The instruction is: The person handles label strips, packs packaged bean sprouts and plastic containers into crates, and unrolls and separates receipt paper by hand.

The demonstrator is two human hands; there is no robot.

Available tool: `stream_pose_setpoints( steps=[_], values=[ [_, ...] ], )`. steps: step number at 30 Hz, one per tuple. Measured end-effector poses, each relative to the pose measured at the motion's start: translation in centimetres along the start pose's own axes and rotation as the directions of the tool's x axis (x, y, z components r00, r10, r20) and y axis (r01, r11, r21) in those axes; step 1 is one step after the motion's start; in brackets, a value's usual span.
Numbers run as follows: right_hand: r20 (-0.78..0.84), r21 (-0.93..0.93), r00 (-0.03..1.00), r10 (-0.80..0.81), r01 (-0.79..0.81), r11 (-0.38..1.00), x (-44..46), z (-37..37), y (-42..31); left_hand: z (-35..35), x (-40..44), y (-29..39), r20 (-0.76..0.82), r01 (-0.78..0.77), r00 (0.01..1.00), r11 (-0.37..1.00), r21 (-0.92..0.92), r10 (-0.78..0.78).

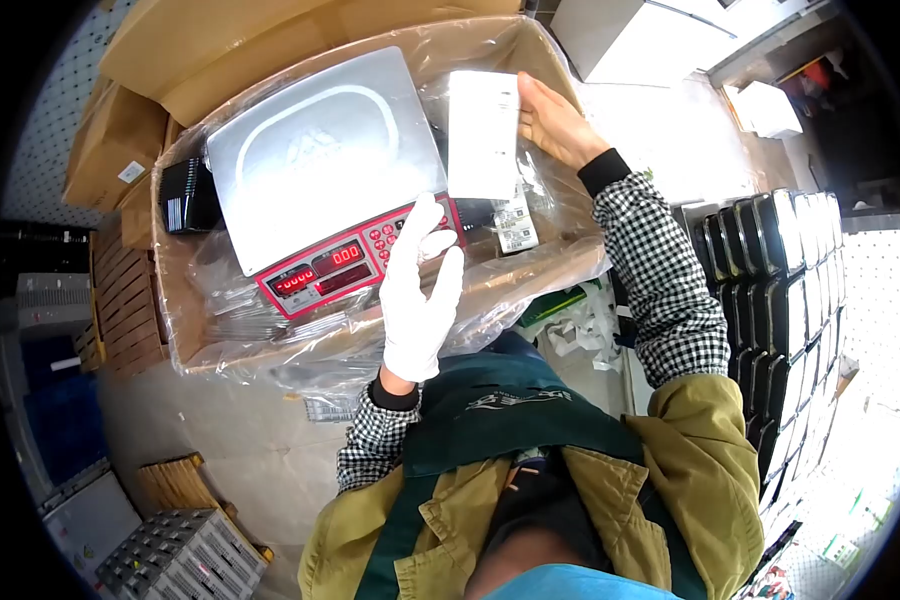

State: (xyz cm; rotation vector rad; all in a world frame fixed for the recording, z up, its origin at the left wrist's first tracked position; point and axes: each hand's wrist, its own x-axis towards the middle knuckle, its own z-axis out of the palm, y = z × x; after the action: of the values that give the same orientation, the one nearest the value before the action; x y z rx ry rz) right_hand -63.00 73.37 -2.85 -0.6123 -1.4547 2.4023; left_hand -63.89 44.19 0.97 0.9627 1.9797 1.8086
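Observation:
My left hand [418, 290], in a white glove, is over the front right corner of a red weighing scale [335, 165], by its keypad. Its fingers are apart, with nothing visible between them. The scale has a wide silver pan, and its red display [320, 268] reads 0.00 in one window. My bare right hand [558, 122] is closed at the upper right edge of a flat white sheet [483, 140] with faint print, right of the pan. Part of that grip is hidden. Below the sheet lie small printed labels [517, 228].
The scale rests in a large cardboard box [530, 285] lined with clear plastic, with clear packs [255, 315] and black trays [190, 195] inside. Black crates [770, 290] are stacked at right. Grey crates [185, 555] stand at lower left, near a wooden pallet [130, 310].

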Motion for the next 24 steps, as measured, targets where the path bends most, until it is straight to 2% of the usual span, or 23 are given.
stream_pose_setpoints(
  steps=[1,2,3,4,5,7,8,11,12,15,17,19,21,22,23,24],
  values=[
    [-0.041,-0.253,0.998,0.053,-0.062,0.965,0.9,-1.1,1.2,0.0,-0.2,-0.5,-0.022,0.015,1.000,1.000,-0.013,-0.015],
    [-0.095,-0.485,0.991,0.091,-0.126,0.865,2.4,-3.1,3.4,0.0,-0.4,-0.8,-0.040,0.027,0.999,0.999,-0.026,-0.028],
    [-0.160,-0.681,0.980,0.114,-0.194,0.707,3.2,-4.7,5.6,0.0,-0.5,-1.1,-0.056,0.040,0.998,0.998,-0.040,-0.042],
    [-0.168,-0.921,0.982,0.082,-0.186,0.343,2.7,-5.1,7.5,-0.1,-0.7,-1.2,-0.061,0.066,0.996,0.996,-0.055,-0.069],
    [-0.158,-0.984,0.986,0.052,-0.152,-0.090,2.1,-5.3,9.2,-0.2,-0.8,-1.1,-0.055,0.076,0.995,0.996,-0.054,-0.079],
    [-0.153,-0.986,0.971,0.184,-0.163,0.040,1.4,-6.0,11.2,-0.4,-0.9,-1.0,-0.055,0.094,0.994,0.994,-0.052,-0.097],
    [-0.147,-0.987,0.984,0.096,-0.152,0.050,1.0,-6.1,11.7,-0.4,-1.1,-1.3,-0.061,0.052,0.997,0.997,-0.049,-0.055],
    [-0.113,-0.991,0.982,0.149,-0.122,0.047,2.3,-7.3,10.7,-0.5,-1.1,-0.6,-0.035,0.112,0.993,0.994,-0.018,-0.113],
    [-0.115,-0.993,0.989,0.089,-0.117,0.015,1.3,-5.9,8.3,-0.3,-1.3,-0.7,-0.055,0.124,0.991,0.992,-0.028,-0.125],
    [-0.049,-0.977,0.975,-0.218,-0.002,0.213,-3.2,-1.9,1.3,0.2,-1.4,-1.2,-0.004,0.141,0.990,0.987,-0.082,-0.142],
    [-0.015,-0.955,0.960,-0.279,0.069,0.289,-6.7,2.2,-2.6,1.8,-0.5,-0.1,-0.036,-0.015,0.999,1.000,-0.002,0.015],
    [0.138,-0.945,0.922,-0.362,0.232,0.232,-10.1,6.5,-4.4,3.5,0.3,0.7,-0.025,-0.180,0.979,0.922,0.342,0.200],
    [0.372,-0.866,0.805,-0.463,0.480,0.139,-12.5,9.2,-4.7,5.1,0.8,-0.5,-0.079,-0.095,0.991,0.988,0.124,0.106],
    [0.420,-0.823,0.817,-0.395,0.526,0.212,-13.6,10.1,-5.0,5.6,0.9,-1.6,-0.105,-0.055,0.993,0.998,-0.022,0.053],
    [0.431,-0.785,0.877,-0.210,0.480,0.392,-14.8,10.9,-6.3,5.7,1.1,-3.1,-0.117,-0.015,0.993,0.972,-0.233,-0.013],
    [0.492,-0.684,0.826,-0.276,0.563,0.464,-14.9,10.5,-6.4,5.0,0.9,-1.7,-0.062,0.030,0.996,0.900,-0.435,-0.063]
  ],
)
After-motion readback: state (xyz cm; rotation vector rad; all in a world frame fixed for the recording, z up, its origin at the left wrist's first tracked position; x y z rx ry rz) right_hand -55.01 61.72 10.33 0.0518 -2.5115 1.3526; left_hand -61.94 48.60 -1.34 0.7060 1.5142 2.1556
